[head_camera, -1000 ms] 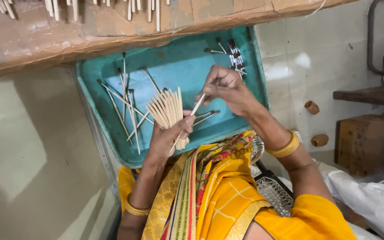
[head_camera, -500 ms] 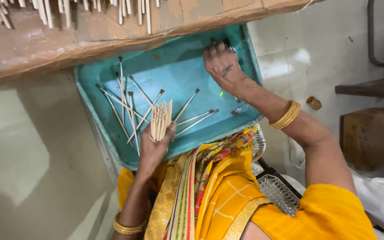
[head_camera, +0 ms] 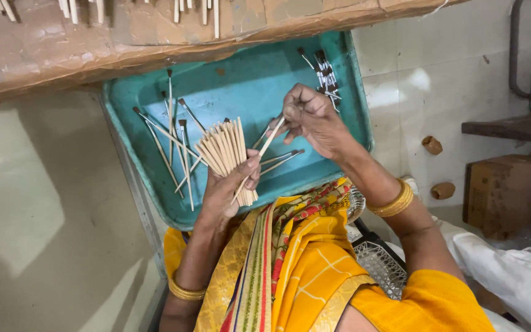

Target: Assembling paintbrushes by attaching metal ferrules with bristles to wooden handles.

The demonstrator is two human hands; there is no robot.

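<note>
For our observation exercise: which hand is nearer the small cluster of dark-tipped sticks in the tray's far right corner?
Right. The right hand is just beside the cluster; the left hand sits farther away, across the tray.

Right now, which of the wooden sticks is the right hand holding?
The right hand pinches the single stick slanting down toward the fanned bundle in the left hand; the other loose sticks lie flat in the teal tray.

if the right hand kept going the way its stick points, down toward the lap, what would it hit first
Most likely the fan of sticks in the left hand: the single stick held by the right hand already reaches it, though depth is unclear.
</note>
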